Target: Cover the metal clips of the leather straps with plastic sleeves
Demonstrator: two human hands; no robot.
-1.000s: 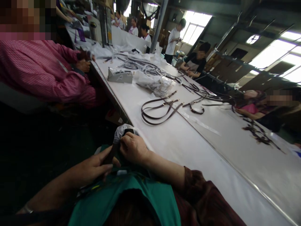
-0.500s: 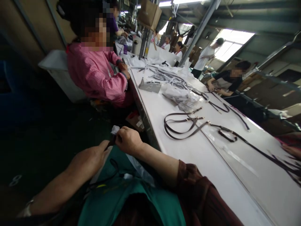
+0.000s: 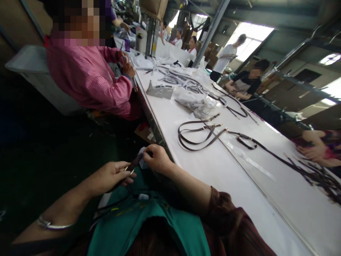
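Observation:
A dark brown strap (image 3: 134, 163) with a gold-coloured buckle is stretched between my hands above the green apron (image 3: 149, 220). My left hand (image 3: 114, 176) grips it near the buckle, thumb on top and fingers beneath. At its far end, my right hand (image 3: 157, 158) pinches a piece of whitish wrapping (image 3: 141, 155) around the strap. Part of the strap hangs down over the apron, dark and hard to trace.
Brown straps (image 3: 194, 147) lie looped on the white table (image 3: 202, 174) to the right. Behind them are a plastic bag (image 3: 197, 103), a grey holder (image 3: 160, 91) and wrapped straps. A person in pink (image 3: 90, 78) sits at the left edge; others work around the table.
My hands have moved slightly right and apart, and the buckle and more of the strap now show between them. The view has shifted. At the far right, a person's hands have come into view.

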